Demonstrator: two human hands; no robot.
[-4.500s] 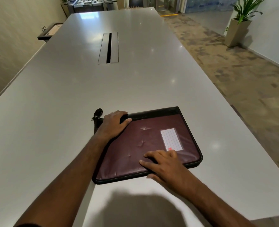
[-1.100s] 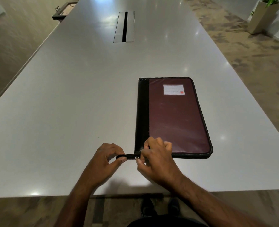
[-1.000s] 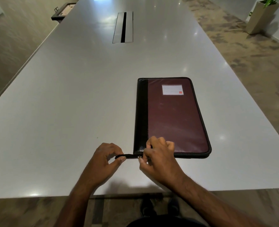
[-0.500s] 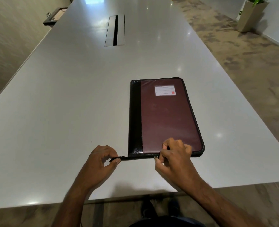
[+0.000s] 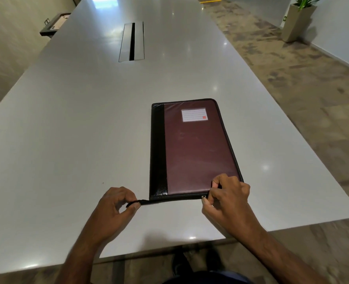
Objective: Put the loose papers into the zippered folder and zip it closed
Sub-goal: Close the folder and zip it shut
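Observation:
A maroon zippered folder (image 5: 198,152) with a black spine strip and a white label lies closed flat on the white table (image 5: 71,128), its short edge toward me. My left hand (image 5: 114,210) pinches the black strap (image 5: 143,201) that sticks out of the folder's near left corner. My right hand (image 5: 228,199) grips the small metal zipper pull (image 5: 203,197) at the near edge, close to the near right corner. No loose papers are visible.
A cable slot (image 5: 132,42) is set into the table farther away. The table's near edge runs just below my hands, with my shoes on the floor beneath. A tall planter (image 5: 296,21) stands on the carpet at the far right.
My right hand has slid the zipper pull rightward along the folder's near edge, from the left corner to near the right corner. My left hand keeps hold of the strap.

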